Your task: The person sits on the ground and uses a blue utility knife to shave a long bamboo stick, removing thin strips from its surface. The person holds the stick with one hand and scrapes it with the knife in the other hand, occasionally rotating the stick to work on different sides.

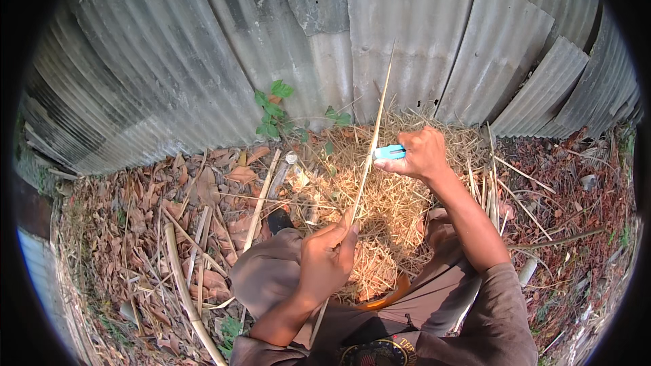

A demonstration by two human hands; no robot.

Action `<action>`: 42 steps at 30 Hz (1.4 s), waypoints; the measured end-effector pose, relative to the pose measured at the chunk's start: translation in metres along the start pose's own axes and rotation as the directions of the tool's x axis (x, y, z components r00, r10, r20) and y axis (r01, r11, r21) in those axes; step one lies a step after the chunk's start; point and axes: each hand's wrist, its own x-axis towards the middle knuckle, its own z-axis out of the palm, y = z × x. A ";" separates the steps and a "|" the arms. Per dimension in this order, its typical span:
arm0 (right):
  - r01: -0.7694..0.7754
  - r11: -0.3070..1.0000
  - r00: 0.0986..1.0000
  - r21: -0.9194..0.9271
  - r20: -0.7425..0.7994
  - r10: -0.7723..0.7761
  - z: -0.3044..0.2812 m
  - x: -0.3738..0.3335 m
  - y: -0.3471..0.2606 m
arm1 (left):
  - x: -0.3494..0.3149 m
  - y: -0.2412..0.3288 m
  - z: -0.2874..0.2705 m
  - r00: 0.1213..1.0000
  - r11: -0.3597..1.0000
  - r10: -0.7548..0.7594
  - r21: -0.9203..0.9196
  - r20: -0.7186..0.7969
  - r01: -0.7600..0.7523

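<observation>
My left hand (327, 257) is closed round a long, thin bamboo strip (371, 152), just above my left knee. From that hand the strip rises toward the metal fence and narrows to a tip; its lower end runs back under my forearm. In my right hand (424, 154), farther out, is a light-blue utility knife (390, 152). The knife's front end meets the strip about midway along its upper stretch. The blade itself is too small to make out. Under both hands lies a heap of pale shavings (386, 230).
A corrugated metal fence (407, 34) curves across the far side. Left of me, a bamboo pole (183, 285) and thinner sticks lie on dry leaves (142, 230). More split strips (489, 183) rest at right. A green plant (272, 105) grows against the fence.
</observation>
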 end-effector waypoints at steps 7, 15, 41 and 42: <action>-0.835 0.547 0.550 0.059 0.114 0.827 -0.008 0.002 0.089 | -0.021 0.004 0.011 0.958 0.994 0.017 -0.110 0.285 0.015; -0.359 0.900 0.918 0.247 0.270 0.291 -0.050 -0.009 -0.022 | 0.003 -0.003 0.002 0.933 0.868 -0.354 -0.346 0.073 0.356; 0.050 0.998 0.999 0.025 0.018 -0.050 0.001 0.001 -0.022 | -0.004 -0.009 0.001 0.982 0.982 -0.179 -0.054 0.052 0.182; 0.037 0.999 0.999 -0.003 0.031 -0.037 0.003 0.001 -0.019 | -0.003 -0.008 0.001 0.980 0.980 -0.193 -0.038 0.058 0.195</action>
